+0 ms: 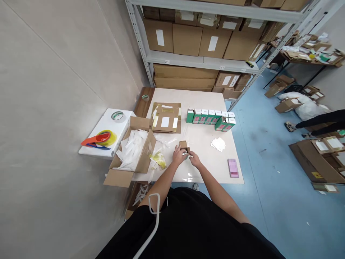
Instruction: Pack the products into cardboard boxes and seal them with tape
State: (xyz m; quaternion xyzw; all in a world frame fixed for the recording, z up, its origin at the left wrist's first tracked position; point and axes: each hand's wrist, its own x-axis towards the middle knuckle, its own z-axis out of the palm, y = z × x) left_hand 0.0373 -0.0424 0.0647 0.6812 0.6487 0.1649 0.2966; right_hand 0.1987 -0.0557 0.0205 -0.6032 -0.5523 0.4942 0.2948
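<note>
- Red tape dispenser [95, 139], one, lying beside yellow tape on a white box [93, 120].
- Open carton [147, 153], one, filled with white packets [134, 147].
- Flattened cardboard [159, 124], stacked on the table [199, 136].
- My left hand [178, 155], its grip clamped on the left side of the small brown box [183, 144].
- Small brown box, one, open, between my hands near the table's front edge.
- My right hand [194, 159], its grip pinched on the box's right edge.
- Green-and-white boxes [205, 117], in a row, beyond white cards [218, 144].
</note>
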